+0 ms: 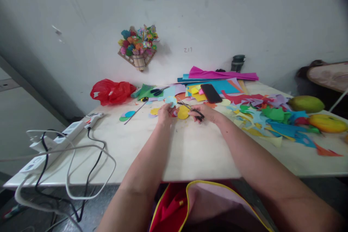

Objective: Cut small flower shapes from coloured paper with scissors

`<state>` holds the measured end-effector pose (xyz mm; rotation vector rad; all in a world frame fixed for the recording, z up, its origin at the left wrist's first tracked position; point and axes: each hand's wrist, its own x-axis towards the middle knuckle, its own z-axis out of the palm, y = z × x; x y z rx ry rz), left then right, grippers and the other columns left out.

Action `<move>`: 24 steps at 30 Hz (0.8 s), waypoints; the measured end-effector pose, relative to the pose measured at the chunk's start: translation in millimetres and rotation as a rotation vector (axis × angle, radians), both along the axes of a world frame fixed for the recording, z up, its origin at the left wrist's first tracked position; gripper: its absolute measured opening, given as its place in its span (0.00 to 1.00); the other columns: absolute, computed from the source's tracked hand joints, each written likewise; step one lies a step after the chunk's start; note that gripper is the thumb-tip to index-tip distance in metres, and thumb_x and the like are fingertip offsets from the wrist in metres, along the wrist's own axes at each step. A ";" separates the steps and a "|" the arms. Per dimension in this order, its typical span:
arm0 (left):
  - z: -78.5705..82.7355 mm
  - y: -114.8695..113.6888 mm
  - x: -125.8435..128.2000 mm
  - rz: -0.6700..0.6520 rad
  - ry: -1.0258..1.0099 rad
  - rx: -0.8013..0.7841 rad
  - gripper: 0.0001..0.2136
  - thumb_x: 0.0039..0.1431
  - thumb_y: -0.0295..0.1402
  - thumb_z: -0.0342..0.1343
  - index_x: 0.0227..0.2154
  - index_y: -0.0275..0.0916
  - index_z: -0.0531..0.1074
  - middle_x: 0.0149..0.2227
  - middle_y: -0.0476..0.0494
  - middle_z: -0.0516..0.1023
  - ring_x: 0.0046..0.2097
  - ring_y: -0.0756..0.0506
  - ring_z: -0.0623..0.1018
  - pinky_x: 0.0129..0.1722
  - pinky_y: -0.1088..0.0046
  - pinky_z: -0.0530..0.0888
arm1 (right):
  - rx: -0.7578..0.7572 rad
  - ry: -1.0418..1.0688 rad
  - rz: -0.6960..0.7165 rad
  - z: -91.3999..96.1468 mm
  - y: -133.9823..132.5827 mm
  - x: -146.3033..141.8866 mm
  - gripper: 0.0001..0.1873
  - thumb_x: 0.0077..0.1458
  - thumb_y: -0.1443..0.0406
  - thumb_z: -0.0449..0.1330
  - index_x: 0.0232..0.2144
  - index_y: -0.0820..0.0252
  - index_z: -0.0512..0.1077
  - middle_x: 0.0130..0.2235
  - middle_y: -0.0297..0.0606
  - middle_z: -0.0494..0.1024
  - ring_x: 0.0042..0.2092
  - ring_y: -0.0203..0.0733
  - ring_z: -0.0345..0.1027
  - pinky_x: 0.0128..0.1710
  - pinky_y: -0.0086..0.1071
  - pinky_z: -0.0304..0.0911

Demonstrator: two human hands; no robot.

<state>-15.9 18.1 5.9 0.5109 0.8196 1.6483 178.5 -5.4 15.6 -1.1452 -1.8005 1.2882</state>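
Note:
My left hand [165,113] is closed on a small stack of paper pieces, with a yellow paper circle [183,112] sticking out to its right. My right hand [202,113] grips black-handled scissors [190,108], whose blades point left toward the yellow circle. Both hands rest over the white table [190,148], near its middle. A light blue paper circle [171,100] lies just behind my left hand.
Coloured paper scraps [266,116] cover the right side. A black phone [211,93] lies on paper sheets at the back. A red plastic bag [111,91], a power strip [65,134] with cables, two mangoes [306,103], and another pair of scissors [159,91] are also on the table.

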 end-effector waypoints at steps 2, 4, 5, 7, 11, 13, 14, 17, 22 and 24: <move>-0.7 -0.5 2.0 -0.012 0.001 -0.002 0.06 0.48 0.20 0.59 0.27 0.36 0.71 0.26 0.47 0.78 0.30 0.49 0.80 0.37 0.74 0.77 | 0.000 0.012 -0.008 -0.3 -1.4 -4.3 0.18 0.46 0.56 0.70 0.29 0.64 0.70 0.21 0.33 0.75 0.17 0.30 0.65 0.14 0.22 0.51; -0.7 -1.7 3.9 -0.038 0.004 -0.009 0.06 0.47 0.21 0.59 0.28 0.37 0.72 0.26 0.47 0.79 0.30 0.48 0.80 0.37 0.73 0.77 | -0.012 0.001 -0.026 -0.1 -3.1 -8.5 0.17 0.46 0.57 0.70 0.29 0.64 0.70 0.20 0.33 0.75 0.17 0.30 0.65 0.14 0.22 0.51; -0.3 -2.4 4.9 -0.054 0.009 -0.015 0.06 0.47 0.21 0.59 0.29 0.37 0.72 0.26 0.47 0.79 0.30 0.48 0.80 0.36 0.73 0.77 | -0.019 -0.005 -0.038 0.3 -4.0 -10.6 0.17 0.47 0.58 0.70 0.29 0.63 0.70 0.20 0.33 0.75 0.17 0.30 0.65 0.14 0.22 0.52; 0.7 -4.1 6.7 -0.082 0.023 -0.025 0.06 0.48 0.22 0.59 0.29 0.36 0.73 0.27 0.46 0.79 0.31 0.48 0.81 0.36 0.74 0.76 | -0.017 -0.003 -0.058 1.3 -5.9 -14.3 0.15 0.48 0.59 0.70 0.28 0.63 0.70 0.20 0.33 0.75 0.17 0.30 0.64 0.14 0.22 0.52; 2.8 -6.6 9.8 -0.103 0.024 -0.034 0.05 0.48 0.22 0.59 0.29 0.35 0.73 0.26 0.45 0.79 0.30 0.48 0.81 0.36 0.75 0.76 | 0.007 0.007 -0.062 2.5 -8.2 -18.7 0.15 0.51 0.59 0.68 0.26 0.62 0.68 0.20 0.33 0.75 0.17 0.29 0.64 0.13 0.21 0.49; 3.3 -7.3 10.8 -0.107 0.019 -0.041 0.05 0.48 0.21 0.59 0.29 0.35 0.73 0.26 0.45 0.79 0.29 0.48 0.80 0.36 0.75 0.76 | 0.009 0.009 -0.061 2.0 -8.0 -19.3 0.15 0.52 0.59 0.67 0.26 0.62 0.67 0.20 0.32 0.74 0.16 0.29 0.64 0.13 0.21 0.49; 3.4 -7.5 11.2 -0.109 0.016 -0.043 0.05 0.47 0.21 0.59 0.29 0.35 0.73 0.26 0.45 0.79 0.29 0.48 0.80 0.35 0.75 0.76 | 0.011 0.011 -0.060 1.5 -7.7 -19.4 0.15 0.52 0.59 0.67 0.26 0.62 0.67 0.20 0.32 0.74 0.16 0.28 0.63 0.13 0.21 0.49; 3.4 -8.2 12.1 -0.106 0.007 -0.049 0.05 0.47 0.21 0.60 0.28 0.35 0.72 0.26 0.44 0.80 0.29 0.49 0.81 0.34 0.76 0.76 | 0.017 0.013 -0.063 0.1 -6.7 -19.7 0.16 0.52 0.58 0.67 0.25 0.62 0.67 0.19 0.31 0.73 0.16 0.27 0.62 0.13 0.20 0.49; 3.2 -8.5 13.9 -0.098 0.007 -0.049 0.05 0.50 0.21 0.58 0.27 0.36 0.71 0.26 0.45 0.79 0.28 0.49 0.80 0.35 0.77 0.76 | 0.002 0.020 -0.073 1.3 -7.8 -21.7 0.16 0.52 0.57 0.67 0.26 0.62 0.67 0.19 0.31 0.73 0.16 0.27 0.61 0.12 0.20 0.49; 2.8 -8.2 14.6 -0.091 0.003 -0.047 0.05 0.49 0.20 0.59 0.26 0.36 0.72 0.26 0.45 0.79 0.28 0.49 0.80 0.35 0.76 0.76 | -0.008 0.020 -0.077 2.9 -9.2 -22.6 0.16 0.52 0.58 0.67 0.26 0.62 0.67 0.19 0.31 0.73 0.16 0.27 0.62 0.12 0.20 0.49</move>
